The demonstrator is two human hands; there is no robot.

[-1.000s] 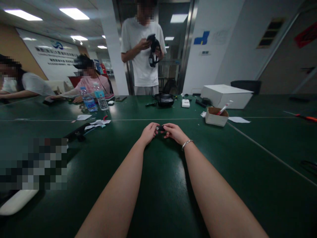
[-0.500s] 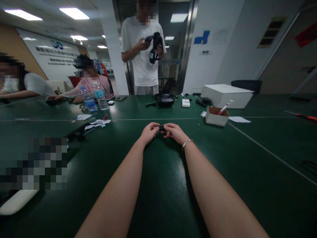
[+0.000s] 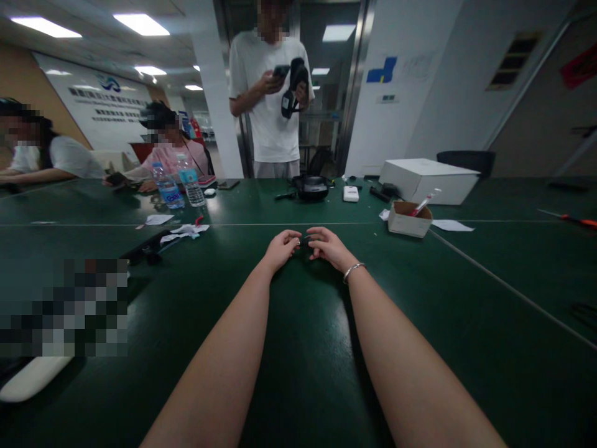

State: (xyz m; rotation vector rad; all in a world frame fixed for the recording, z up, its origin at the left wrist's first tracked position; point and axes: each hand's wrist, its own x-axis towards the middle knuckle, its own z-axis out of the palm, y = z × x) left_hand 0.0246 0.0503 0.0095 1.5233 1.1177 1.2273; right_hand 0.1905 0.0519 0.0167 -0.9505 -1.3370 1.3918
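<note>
Both of my hands meet over the dark green table [image 3: 298, 323], around a small black object [image 3: 304, 241] whose kind I cannot make out. My left hand [image 3: 282, 247] is closed, pinching the object's left end between thumb and fingers. At its right end is my right hand [image 3: 329, 247], with the thumb and lower fingers against it and the index finger raised slightly above. A silver bracelet [image 3: 353, 271] circles my right wrist. Fingers cover much of the black object.
A small carton [image 3: 409, 223] holding a red-and-clear tube and a white box [image 3: 429, 179] stand at the right. Two water bottles [image 3: 168, 186] and paper scraps [image 3: 184, 232] are at the left. Across the table stands a person [image 3: 275, 106] holding a phone; two others sit at the left.
My right index finger has lifted off the small black object. My left hand has hardly moved. At the left, a seated person's hand has shifted slightly.
</note>
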